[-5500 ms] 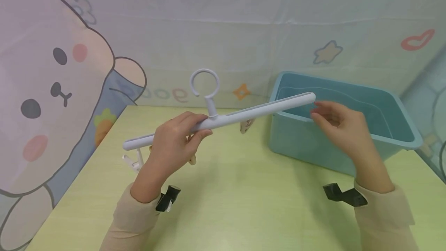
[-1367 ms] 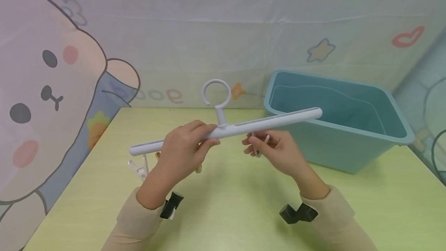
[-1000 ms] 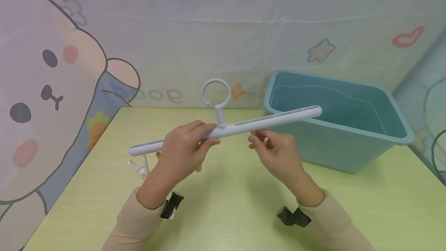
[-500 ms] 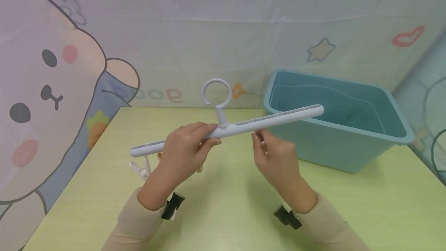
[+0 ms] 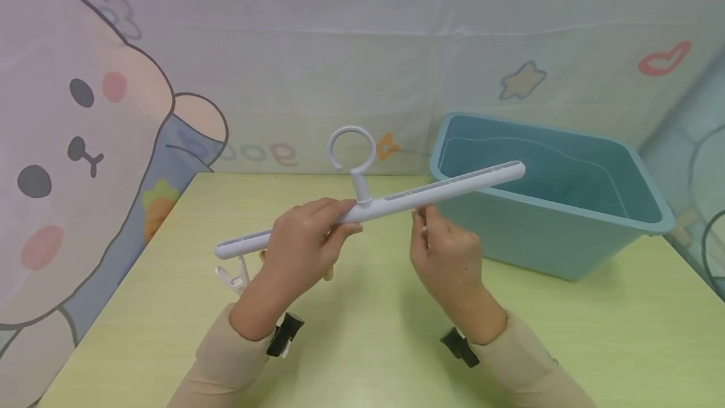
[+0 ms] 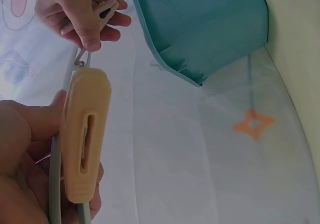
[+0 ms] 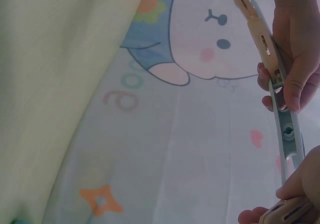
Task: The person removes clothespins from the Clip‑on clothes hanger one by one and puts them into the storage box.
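A white hanger point(image 5: 447, 191) with a ring-shaped hook is held above the table, its right end higher. My left hand point(image 5: 303, 250) grips its bar just left of the hook. Below the bar's right arm, my right hand point(image 5: 450, 263) pinches a light-coloured clip point(image 6: 111, 12), its fingers largely covering it in the head view. A peach clip point(image 6: 87, 103) hangs from the bar beside my left hand, large in the left wrist view. From the bar's left end hangs a white clip point(image 5: 235, 277). Beige clips point(image 7: 262, 43) line the bar's underside in the right wrist view.
A teal plastic bin point(image 5: 527, 238) stands at the back right of the pale yellow table point(image 5: 368, 357), behind the hanger's right end. A printed cloth point(image 5: 317, 74) with a cartoon animal hangs behind the table. Black camera mounts sit on both wrists.
My right hand has come from beside the hanger's right end to the clip under the bar, then turned more upright around it. The hanger's right end has lately risen slightly. My left hand keeps its grip.
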{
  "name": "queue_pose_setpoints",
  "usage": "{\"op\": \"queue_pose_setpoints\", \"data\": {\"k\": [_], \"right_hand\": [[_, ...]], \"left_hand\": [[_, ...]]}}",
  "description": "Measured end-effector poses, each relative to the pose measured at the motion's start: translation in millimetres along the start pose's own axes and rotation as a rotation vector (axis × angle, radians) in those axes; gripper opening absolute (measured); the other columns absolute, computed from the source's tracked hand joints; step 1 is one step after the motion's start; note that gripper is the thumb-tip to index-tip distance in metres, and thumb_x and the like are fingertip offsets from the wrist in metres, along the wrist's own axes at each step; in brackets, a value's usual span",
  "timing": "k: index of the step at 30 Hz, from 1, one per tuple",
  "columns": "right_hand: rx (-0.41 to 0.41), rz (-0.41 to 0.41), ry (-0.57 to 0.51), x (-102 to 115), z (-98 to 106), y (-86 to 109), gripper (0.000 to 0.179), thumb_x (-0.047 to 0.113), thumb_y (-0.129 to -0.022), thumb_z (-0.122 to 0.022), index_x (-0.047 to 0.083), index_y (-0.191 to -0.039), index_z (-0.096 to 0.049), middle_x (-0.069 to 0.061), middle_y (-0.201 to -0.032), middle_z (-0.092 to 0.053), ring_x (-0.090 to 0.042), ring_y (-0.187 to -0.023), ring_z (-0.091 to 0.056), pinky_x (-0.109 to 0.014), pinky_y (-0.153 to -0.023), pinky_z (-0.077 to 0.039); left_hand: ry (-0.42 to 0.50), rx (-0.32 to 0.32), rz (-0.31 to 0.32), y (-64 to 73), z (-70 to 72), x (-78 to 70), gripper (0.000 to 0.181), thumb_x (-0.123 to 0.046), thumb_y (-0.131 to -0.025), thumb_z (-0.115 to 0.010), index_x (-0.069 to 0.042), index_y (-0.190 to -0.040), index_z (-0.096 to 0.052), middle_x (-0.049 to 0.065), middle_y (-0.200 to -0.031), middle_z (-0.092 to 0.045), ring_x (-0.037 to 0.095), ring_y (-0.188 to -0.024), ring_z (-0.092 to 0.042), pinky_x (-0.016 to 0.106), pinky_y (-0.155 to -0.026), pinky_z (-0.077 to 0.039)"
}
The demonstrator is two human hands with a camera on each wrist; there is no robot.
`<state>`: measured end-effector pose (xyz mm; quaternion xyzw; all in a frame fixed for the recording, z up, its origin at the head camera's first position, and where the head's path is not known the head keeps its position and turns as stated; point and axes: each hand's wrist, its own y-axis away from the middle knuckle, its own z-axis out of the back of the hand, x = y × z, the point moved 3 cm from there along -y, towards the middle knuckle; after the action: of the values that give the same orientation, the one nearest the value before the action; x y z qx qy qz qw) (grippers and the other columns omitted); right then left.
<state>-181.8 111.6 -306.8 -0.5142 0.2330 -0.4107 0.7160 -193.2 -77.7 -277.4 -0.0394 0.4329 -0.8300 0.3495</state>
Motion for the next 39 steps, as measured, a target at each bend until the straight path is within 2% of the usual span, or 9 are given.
{"op": "queue_pose_setpoints", "data": {"k": [5,9,18,26,33,39], "right_hand": [[-0.013,0.02,0.081,-2.1,-4.2,-3.4,0.013,-0.005,-0.081,-0.067,-0.01,-0.093,-0.063,-0.01,-0.053,-0.055,-0.015,-0.034,-0.036,-0.025,-0.033,-0.022],[-0.011,0.024,0.079,-4.3,-7.1,-6.5,0.014,-0.006,-0.08,-0.067,-0.009,-0.094,-0.064,-0.01,-0.054,-0.056,-0.014,-0.034,-0.035,-0.024,-0.034,-0.021],[0.014,0.021,0.033,-7.2,-5.1,-5.7,0.013,-0.006,-0.081,-0.067,-0.009,-0.092,-0.063,-0.015,-0.063,-0.065,-0.018,-0.038,-0.051,-0.026,-0.032,-0.03],[0.047,-0.027,-0.062,-8.3,-0.9,-6.2,0.006,-0.006,-0.08,-0.067,-0.007,-0.085,-0.064,-0.015,-0.07,-0.069,-0.022,-0.052,-0.067,-0.029,-0.035,-0.041],[0.109,-0.08,-0.125,-12.0,2.7,-4.4,0.003,-0.006,-0.08,-0.067,-0.006,-0.082,-0.065,-0.013,-0.065,-0.067,-0.02,-0.052,-0.067,-0.027,-0.038,-0.042],[0.135,-0.1,-0.147,-21.3,6.4,-6.7,0.002,-0.007,-0.08,-0.067,-0.005,-0.081,-0.066,-0.011,-0.06,-0.065,-0.019,-0.049,-0.065,-0.024,-0.038,-0.04]], "left_hand": [[-0.057,-0.021,0.02,0.1,-3.4,0.0,0.03,-0.018,-0.078,-0.08,-0.003,-0.103,-0.072,0.004,-0.08,-0.07,0.013,-0.055,-0.054,0.027,-0.045,-0.041],[-0.067,-0.038,0.04,-0.4,-4.3,-0.4,0.031,-0.018,-0.078,-0.08,-0.002,-0.103,-0.072,0.005,-0.081,-0.071,0.015,-0.056,-0.057,0.029,-0.045,-0.042],[-0.051,-0.035,0.052,-2.1,-2.6,-2.1,0.031,-0.018,-0.079,-0.079,-0.003,-0.105,-0.073,0.005,-0.084,-0.071,0.013,-0.056,-0.056,0.028,-0.046,-0.041],[-0.045,-0.036,0.052,-2.3,-1.1,-2.1,0.031,-0.017,-0.079,-0.079,-0.003,-0.106,-0.073,0.005,-0.084,-0.071,0.012,-0.056,-0.054,0.027,-0.046,-0.04],[-0.038,-0.053,0.044,-3.1,1.2,-0.9,0.03,-0.017,-0.079,-0.08,-0.003,-0.105,-0.073,0.005,-0.084,-0.071,0.012,-0.057,-0.055,0.027,-0.046,-0.041],[-0.032,-0.094,0.032,-4.6,6.0,1.1,0.031,-0.016,-0.077,-0.081,-0.001,-0.103,-0.073,0.006,-0.082,-0.07,0.013,-0.054,-0.057,0.027,-0.045,-0.04]]}}
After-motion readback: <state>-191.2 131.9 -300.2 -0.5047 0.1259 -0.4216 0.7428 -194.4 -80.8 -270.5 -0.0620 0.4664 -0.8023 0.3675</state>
